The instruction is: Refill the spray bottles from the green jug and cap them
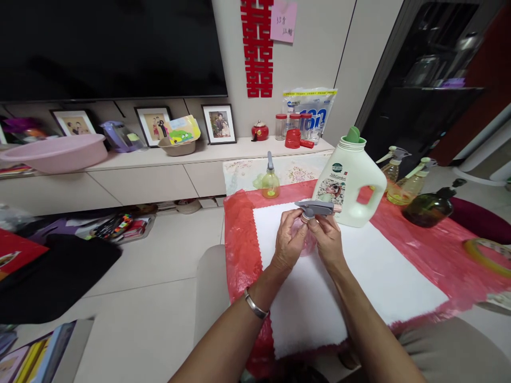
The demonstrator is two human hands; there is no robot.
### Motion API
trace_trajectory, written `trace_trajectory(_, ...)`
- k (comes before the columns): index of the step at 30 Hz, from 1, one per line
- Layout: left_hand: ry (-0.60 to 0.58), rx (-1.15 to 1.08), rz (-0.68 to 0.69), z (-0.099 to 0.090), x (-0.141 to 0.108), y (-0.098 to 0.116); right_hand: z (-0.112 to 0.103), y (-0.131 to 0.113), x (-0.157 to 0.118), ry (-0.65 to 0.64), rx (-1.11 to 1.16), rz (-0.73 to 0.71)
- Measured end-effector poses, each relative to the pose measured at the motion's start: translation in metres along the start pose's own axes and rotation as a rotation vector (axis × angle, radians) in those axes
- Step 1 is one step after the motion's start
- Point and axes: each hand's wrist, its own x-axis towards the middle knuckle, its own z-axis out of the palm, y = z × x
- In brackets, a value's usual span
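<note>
A pink spray bottle (pixel 306 246) with a grey trigger head (pixel 317 207) is between my two hands, above a white cloth (pixel 379 271). My left hand (pixel 289 238) wraps round its left side, fingers closed near the neck. On the right side, my right hand (pixel 328 242) grips it by the collar under the trigger head. Just behind my right hand stands a large pale green jug (pixel 347 181) with a green cap. A small yellow-green spray bottle (pixel 270 183) stands upright farther back on the red plastic sheet (pixel 241 234).
To the right are spray bottles (pixel 407 186) with yellowish liquid, a dark pump bottle (pixel 429 206) and a tape roll (pixel 489 255). Behind, a long cabinet (pixel 159 183) holds a pink basin (pixel 59 153), framed photos, red-lidded jars and a plastic bag (pixel 325 103).
</note>
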Motion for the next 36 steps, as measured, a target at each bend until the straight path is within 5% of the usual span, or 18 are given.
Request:
trace_trajectory(17,0.001,-0.195,0.005,0.004,-0.006,-0.009,-0.001,-0.001,0.006,0.007,-0.013,-0.056)
trace_trajectory(36,0.013,-0.050,0.068,0.001,-0.008,-0.012,0.001,0.011,0.001,0.018,0.117,0.029)
